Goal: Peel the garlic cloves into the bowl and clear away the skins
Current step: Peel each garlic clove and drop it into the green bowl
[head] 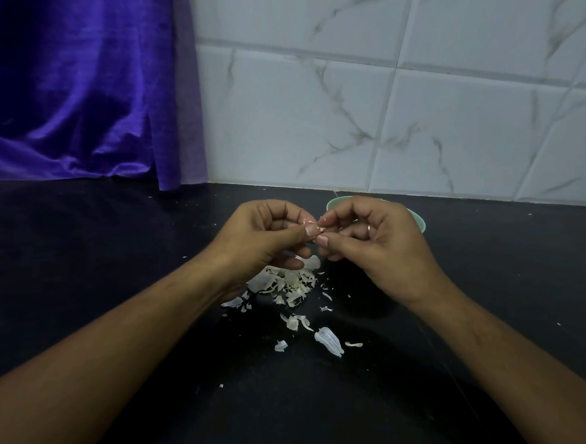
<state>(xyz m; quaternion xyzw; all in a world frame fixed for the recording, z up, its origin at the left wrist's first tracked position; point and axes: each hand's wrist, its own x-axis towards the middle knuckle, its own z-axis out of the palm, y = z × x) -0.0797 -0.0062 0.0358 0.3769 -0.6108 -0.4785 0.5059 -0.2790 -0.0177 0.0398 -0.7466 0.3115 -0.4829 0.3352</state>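
Note:
A small garlic clove (319, 229) is pinched between both hands above the black counter. My left hand (268, 238) holds it with thumb and curled fingers from the left. My right hand (375, 244) pinches it from the right, a ring on one finger. Behind my right hand a pale green bowl (335, 202) stands near the wall, mostly hidden; its contents cannot be seen. A heap of white garlic skins (288, 284) lies on the counter just below my hands. Looser skin flakes (328, 341) trail toward me.
The black counter (116, 267) runs from the front edge to a white marble-patterned tiled wall (380, 96). A purple cloth (71, 91) hangs at the back left and touches the counter.

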